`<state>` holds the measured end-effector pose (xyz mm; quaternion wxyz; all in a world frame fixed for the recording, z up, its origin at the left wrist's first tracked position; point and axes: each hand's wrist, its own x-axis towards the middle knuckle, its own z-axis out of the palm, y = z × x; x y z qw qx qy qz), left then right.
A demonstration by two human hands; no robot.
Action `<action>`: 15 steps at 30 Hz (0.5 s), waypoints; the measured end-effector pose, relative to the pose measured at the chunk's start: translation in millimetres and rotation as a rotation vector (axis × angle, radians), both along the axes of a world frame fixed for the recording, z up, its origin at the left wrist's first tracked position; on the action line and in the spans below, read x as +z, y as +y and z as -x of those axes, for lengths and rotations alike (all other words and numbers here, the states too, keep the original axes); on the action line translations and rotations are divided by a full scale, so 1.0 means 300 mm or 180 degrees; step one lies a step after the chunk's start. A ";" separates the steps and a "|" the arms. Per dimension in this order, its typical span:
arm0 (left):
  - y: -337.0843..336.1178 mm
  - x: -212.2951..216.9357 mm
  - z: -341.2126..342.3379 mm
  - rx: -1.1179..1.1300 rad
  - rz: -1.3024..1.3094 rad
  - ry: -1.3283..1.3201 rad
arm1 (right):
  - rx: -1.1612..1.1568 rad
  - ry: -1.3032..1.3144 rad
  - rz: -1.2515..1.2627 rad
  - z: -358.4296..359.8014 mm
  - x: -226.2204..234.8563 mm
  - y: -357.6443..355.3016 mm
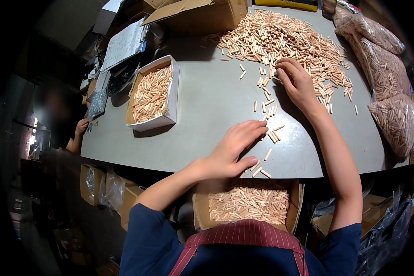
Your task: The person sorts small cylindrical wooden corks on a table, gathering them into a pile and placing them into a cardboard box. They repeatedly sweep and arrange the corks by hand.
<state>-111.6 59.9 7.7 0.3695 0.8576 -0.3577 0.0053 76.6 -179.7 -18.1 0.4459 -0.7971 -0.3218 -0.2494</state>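
Note:
A large heap of short wooden dowels (290, 39) covers the far part of the grey table. At the heap's near edge is my right hand (298, 85), its fingers bent and thumb a little apart, close to loose dowels. Nearer to me, my left hand (234, 146) lies low over the tabletop, thumb spread from the fingers. Several loose dowels (273, 136) lie beside its fingertips and thumb, in a scattered line from the heap to the front edge. Below that edge, an open cardboard box (201, 212) holds many dowels.
A white-sided box (170, 103) full of dowels stands on the table's left. Plastic bags of dowels (391, 110) line the right edge. A cardboard carton (195, 18) and a paper sheet (124, 46) are at the back left. Another person's hand (81, 125) shows at the left corner.

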 end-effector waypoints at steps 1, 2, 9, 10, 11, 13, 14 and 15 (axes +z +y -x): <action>0.006 0.002 0.001 0.0014 0.0067 0.0073 | -0.0005 -0.0013 0.0012 0.002 0.002 0.000; 0.012 0.005 0.004 0.0093 0.0297 0.0314 | -0.0024 -0.0050 0.0007 0.002 0.002 0.000; 0.036 -0.013 0.018 0.0754 0.1696 0.1486 | -0.0065 0.0203 0.0097 0.003 0.014 -0.007; 0.035 -0.012 0.017 0.0759 0.1702 0.1490 | -0.0059 0.0258 0.0112 0.004 0.017 -0.009; 0.034 -0.011 0.017 0.0764 0.1708 0.1494 | -0.0067 0.0235 0.0101 0.005 0.017 -0.009; 0.034 -0.017 0.017 0.0762 0.1753 0.1504 | -0.0083 0.0194 0.0077 0.005 0.016 -0.008; 0.034 -0.019 0.018 0.0761 0.1774 0.1510 | -0.0069 0.0140 0.0029 0.004 0.014 -0.006; 0.031 -0.016 0.020 0.0804 0.1721 0.1497 | -0.0056 0.0086 -0.0020 0.001 0.011 -0.004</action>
